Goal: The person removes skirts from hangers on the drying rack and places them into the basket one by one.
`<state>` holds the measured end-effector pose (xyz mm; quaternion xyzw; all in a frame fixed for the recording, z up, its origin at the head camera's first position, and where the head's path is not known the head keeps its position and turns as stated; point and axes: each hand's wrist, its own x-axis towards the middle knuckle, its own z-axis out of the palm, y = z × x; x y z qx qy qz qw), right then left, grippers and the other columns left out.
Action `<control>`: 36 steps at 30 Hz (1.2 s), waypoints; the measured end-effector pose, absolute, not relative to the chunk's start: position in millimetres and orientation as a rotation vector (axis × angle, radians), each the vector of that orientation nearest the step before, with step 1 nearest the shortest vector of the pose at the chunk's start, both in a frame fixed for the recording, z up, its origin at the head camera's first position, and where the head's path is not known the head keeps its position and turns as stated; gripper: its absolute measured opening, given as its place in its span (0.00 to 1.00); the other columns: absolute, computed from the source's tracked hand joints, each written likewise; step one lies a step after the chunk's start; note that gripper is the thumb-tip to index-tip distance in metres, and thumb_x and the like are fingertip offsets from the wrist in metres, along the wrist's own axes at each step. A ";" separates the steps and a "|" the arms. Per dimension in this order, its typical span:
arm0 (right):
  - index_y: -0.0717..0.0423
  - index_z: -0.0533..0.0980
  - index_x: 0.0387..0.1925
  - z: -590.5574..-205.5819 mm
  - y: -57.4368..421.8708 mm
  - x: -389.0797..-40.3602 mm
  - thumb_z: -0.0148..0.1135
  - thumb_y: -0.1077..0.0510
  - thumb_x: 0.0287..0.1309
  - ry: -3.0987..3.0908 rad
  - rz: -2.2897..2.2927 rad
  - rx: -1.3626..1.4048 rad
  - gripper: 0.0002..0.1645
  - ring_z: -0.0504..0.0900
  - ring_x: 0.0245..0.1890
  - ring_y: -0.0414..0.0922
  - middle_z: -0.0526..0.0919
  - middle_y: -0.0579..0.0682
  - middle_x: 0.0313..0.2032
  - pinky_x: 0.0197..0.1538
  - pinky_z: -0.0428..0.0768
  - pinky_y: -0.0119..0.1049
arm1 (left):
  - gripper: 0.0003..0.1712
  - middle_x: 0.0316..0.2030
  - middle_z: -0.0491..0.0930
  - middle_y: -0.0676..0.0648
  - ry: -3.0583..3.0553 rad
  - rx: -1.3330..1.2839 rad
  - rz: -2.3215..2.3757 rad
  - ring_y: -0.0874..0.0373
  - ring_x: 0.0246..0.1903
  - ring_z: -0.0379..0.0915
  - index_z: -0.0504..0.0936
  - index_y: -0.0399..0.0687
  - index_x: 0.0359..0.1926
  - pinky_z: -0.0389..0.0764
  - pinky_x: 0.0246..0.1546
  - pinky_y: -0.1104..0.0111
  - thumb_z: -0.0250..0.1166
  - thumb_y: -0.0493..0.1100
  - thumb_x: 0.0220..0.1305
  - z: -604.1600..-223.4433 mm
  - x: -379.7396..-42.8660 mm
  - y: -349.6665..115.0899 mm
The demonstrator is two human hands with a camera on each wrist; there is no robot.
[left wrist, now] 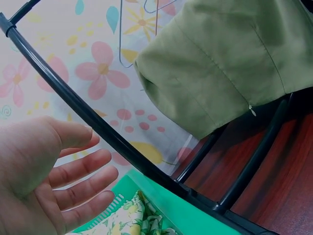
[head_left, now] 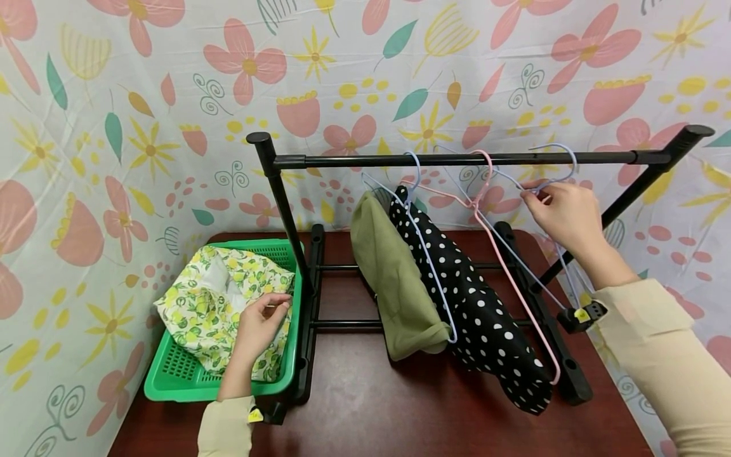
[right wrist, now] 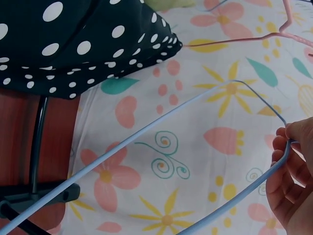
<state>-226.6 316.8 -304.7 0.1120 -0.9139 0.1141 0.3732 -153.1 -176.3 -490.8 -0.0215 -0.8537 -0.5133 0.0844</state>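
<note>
My right hand (head_left: pixel 568 212) pinches a light blue hanger (right wrist: pixel 137 134) just below its hook, and the hook curves over the rack's top bar (head_left: pixel 354 161). No garment hangs on that hanger. At the left, my left hand (head_left: pixel 259 330) is over the green basket (head_left: pixel 171 384), its fingers relaxed with nothing between them in the left wrist view. Lemon-print fabric (head_left: pixel 197 317) lies bunched in the basket. On the bar, an olive green garment (head_left: pixel 388 279) hangs from another blue hanger (head_left: pixel 428 251), and a black polka-dot garment (head_left: pixel 485 311) from a pink hanger (head_left: pixel 516 295).
The black rack's left post (head_left: pixel 285 216) rises close beside the basket. Its right post (head_left: pixel 622 197) slants behind my right hand. Low crossbars (head_left: pixel 342 325) run over the dark red tabletop (head_left: pixel 354 393). A flowered cloth (head_left: pixel 188 38) covers the wall behind.
</note>
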 end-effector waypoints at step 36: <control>0.61 0.75 0.19 -316.7 310.6 -226.9 0.62 0.51 0.53 -2.555 0.373 0.211 0.18 0.66 0.10 0.49 0.74 0.56 0.13 0.13 0.59 0.39 | 0.14 0.42 0.81 0.49 -2.559 -0.052 -1.542 0.57 0.37 0.78 0.80 0.47 0.48 0.77 0.33 0.67 0.59 0.46 0.64 -501.7 -151.7 -169.1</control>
